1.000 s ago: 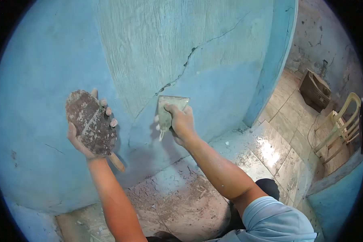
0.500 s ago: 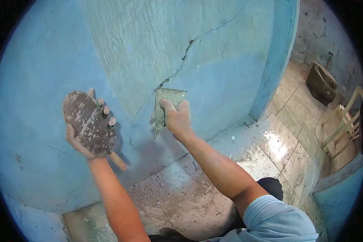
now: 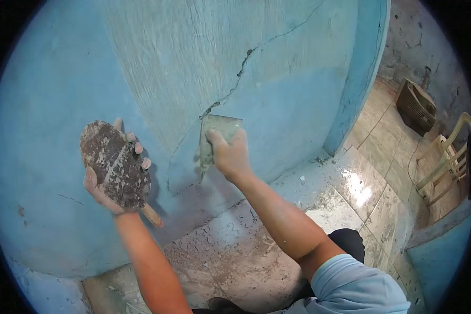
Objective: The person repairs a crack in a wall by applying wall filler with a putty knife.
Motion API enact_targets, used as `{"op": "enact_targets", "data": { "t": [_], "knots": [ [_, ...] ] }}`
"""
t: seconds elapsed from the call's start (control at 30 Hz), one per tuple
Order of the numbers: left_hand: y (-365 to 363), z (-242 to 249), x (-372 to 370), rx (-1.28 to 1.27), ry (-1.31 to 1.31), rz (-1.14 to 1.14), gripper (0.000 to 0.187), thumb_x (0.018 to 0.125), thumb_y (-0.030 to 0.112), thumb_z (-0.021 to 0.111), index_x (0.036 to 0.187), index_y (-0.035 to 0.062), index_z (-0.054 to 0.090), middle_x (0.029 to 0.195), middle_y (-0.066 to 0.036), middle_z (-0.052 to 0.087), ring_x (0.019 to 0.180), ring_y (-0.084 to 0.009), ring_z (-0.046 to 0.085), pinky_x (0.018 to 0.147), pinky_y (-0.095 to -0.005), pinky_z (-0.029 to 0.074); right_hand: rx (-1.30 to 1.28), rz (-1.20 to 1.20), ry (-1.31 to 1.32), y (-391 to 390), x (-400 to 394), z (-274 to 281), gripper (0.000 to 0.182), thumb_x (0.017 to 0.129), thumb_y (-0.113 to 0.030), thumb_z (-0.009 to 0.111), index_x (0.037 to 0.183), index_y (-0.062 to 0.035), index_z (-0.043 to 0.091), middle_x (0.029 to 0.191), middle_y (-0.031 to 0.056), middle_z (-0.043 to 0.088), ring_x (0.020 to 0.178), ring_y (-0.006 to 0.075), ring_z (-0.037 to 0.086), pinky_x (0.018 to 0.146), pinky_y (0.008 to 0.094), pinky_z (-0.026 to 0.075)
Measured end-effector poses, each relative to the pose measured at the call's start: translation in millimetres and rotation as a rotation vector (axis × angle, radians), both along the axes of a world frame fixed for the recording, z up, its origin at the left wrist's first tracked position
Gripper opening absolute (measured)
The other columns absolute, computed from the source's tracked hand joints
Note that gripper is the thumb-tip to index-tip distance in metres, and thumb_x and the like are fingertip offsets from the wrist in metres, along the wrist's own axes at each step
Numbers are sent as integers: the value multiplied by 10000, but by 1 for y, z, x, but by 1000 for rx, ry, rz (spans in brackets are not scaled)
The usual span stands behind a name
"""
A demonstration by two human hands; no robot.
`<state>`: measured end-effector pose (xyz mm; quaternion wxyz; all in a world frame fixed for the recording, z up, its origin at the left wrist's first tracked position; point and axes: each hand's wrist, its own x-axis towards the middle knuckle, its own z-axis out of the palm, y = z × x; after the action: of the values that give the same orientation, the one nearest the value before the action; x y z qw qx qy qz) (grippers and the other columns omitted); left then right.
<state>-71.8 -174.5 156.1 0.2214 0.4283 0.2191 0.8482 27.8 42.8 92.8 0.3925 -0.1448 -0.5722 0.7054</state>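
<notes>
My left hand (image 3: 103,193) holds a dark oval plate (image 3: 115,162) spotted with pale residue, its fingers curled over the right edge. A wooden handle (image 3: 152,215) sticks out below the plate. My right hand (image 3: 230,154) grips a flat metal scraper (image 3: 222,124), thumb on its face. The scraper's top edge lies at the blue wall (image 3: 298,110), just below the lower end of a dark crack (image 3: 240,68). Whether the blade presses on the wall is hard to tell.
Dusty floor tiles (image 3: 235,251) with loose debris run along the wall's foot. At the right are a dark ribbed object (image 3: 416,107) and a pale plastic chair (image 3: 447,152). A low blue wall (image 3: 439,256) stands at the lower right.
My left hand and the oval plate have shifted slightly down. The scraper and my right hand are in nearly the same place, with the scraper's lower part a little changed in angle.
</notes>
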Motion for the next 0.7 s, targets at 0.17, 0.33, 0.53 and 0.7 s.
{"op": "enact_targets", "data": {
  "t": [0.17, 0.33, 0.53, 0.7],
  "knots": [
    [1, -1, -6, 22, -9, -59, 1134, 872, 527, 744, 1655, -90, 203, 1346, -287, 555, 1135, -368, 610, 785, -484, 558, -420, 398, 179, 22, 16, 13, 194, 1028, -109, 561, 1061, 70, 629, 804, 234, 718, 657, 342, 743, 534, 452, 614],
    [1, 0, -6, 13, 15, -40, 1146, 866, 539, 741, 1653, -93, 200, 1354, -299, 540, 1139, -373, 595, 786, -486, 549, 895, -171, -152, 21, 15, 11, 339, 968, -156, 626, 1156, 127, 627, 865, 328, 707, 734, 494, 722, 716, 556, 605],
    [1, -1, -3, 11, -8, -8, 1122, 852, 554, 741, 1645, -71, 252, 1363, -296, 526, 1121, -371, 583, 768, -500, 540, 108, 246, -106, 48, 27, 18, 219, 986, -122, 619, 1090, 62, 677, 916, 214, 740, 685, 337, 730, 684, 463, 594],
    [3, 2, 3, 3, -8, 54, 1118, 848, 545, 755, 1638, -74, 264, 1354, -294, 532, 1131, -373, 582, 766, -501, 538, -84, 297, -6, 21, 31, 11, 156, 1005, -92, 631, 1022, 52, 689, 874, 125, 714, 655, 219, 711, 571, 378, 570]
  ]
}}
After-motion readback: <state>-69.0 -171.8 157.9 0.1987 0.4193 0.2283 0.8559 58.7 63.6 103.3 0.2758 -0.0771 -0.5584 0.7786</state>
